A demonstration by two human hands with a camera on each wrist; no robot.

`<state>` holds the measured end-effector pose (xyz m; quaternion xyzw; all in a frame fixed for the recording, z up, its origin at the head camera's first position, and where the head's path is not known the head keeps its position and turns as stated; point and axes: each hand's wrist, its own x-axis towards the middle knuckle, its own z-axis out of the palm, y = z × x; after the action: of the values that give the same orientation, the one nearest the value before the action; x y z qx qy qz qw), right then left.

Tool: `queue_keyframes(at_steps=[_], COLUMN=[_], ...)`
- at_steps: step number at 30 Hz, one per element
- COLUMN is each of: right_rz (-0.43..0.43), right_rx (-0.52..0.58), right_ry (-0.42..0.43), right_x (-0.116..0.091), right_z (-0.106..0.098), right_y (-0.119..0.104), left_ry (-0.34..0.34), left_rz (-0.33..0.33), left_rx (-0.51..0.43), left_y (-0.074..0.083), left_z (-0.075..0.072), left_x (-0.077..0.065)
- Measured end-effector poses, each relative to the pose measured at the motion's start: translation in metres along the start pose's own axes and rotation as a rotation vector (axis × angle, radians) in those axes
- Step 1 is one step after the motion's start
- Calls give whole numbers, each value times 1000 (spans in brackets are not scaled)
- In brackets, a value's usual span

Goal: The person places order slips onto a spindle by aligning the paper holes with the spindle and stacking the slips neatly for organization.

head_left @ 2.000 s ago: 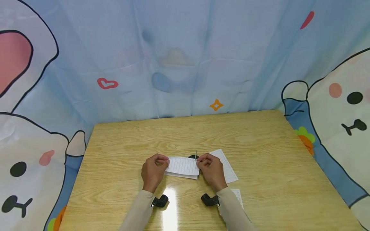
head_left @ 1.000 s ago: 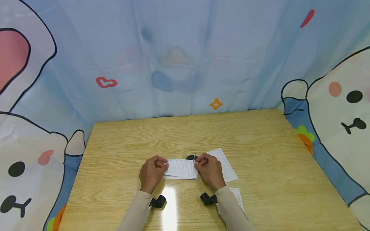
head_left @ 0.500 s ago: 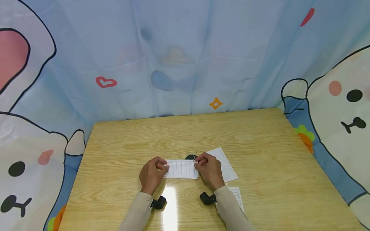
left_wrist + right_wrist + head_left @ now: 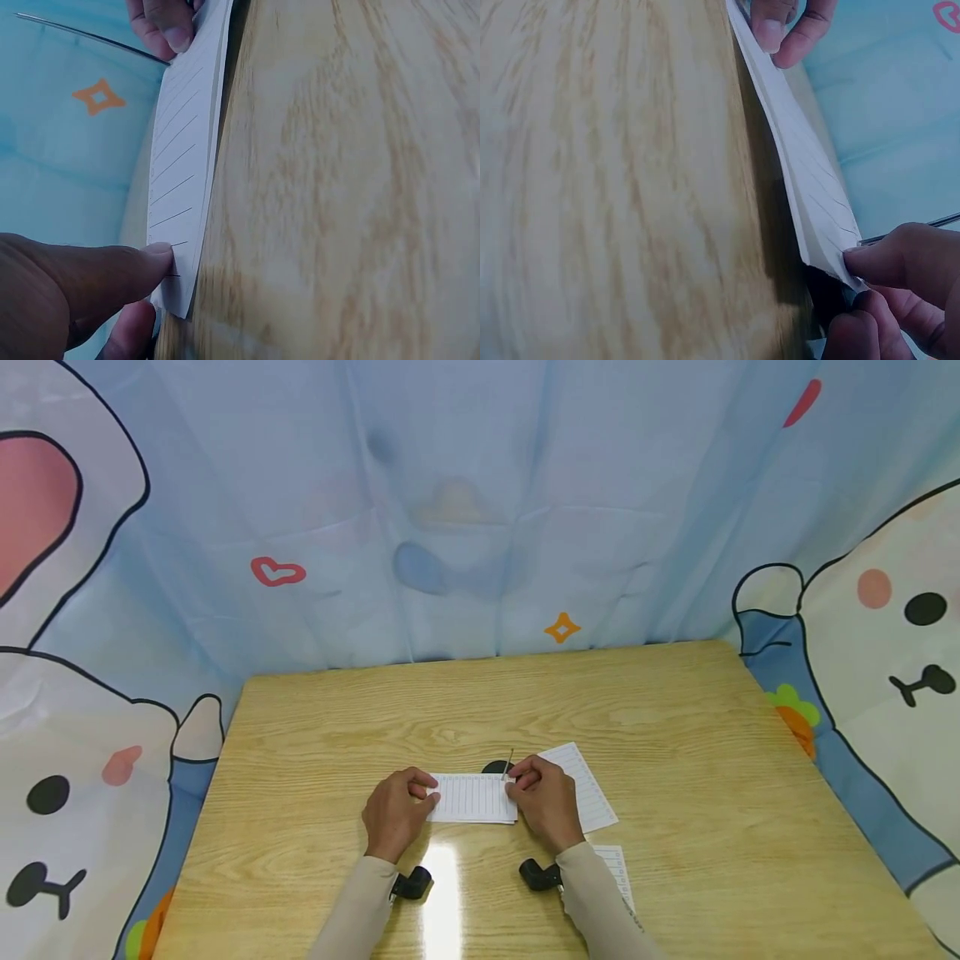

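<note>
Between my two hands a small stack of white, lined paper slips [image 4: 471, 799] is stretched sideways near the table's middle. My left hand [image 4: 396, 814] pinches its left end, thumb on the printed face and fingers behind. At the right end my right hand [image 4: 551, 806] pinches the corner the same way. A thin metal spike [image 4: 508, 764] sticks up out of the top right corner, beside the right fingertips. Behind that corner shows part of a black round base [image 4: 492, 767], mostly covered by the paper. The left wrist view shows the layered edges of the slips [image 4: 180, 165].
A loose lined sheet [image 4: 588, 793] lies just right of my right hand, partly under it. Another sheet [image 4: 617, 868] shows beside the right forearm. The wooden table [image 4: 322, 727] reaches back to a blue printed curtain [image 4: 480, 568].
The upper slip has come down over the lower one, whose bottom edge stuck out before; their edges now nearly line up. Both hands keep their pinch and have barely shifted.
</note>
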<state>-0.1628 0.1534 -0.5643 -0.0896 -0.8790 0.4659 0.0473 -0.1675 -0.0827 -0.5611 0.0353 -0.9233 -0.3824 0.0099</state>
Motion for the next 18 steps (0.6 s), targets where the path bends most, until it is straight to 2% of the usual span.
queue_keyframes(at_steps=[7, 18], right_rz=[6, -9], right_rx=[-6, -2], right_ry=[47, 201], right_x=[-6, -19], right_z=[-10, -51], right_y=[9, 26], left_ry=[-13, 6], left_rz=[20, 44], left_rx=[-26, -98], left_y=[-1, -2], left_z=[0, 2], left_x=[-3, -9])
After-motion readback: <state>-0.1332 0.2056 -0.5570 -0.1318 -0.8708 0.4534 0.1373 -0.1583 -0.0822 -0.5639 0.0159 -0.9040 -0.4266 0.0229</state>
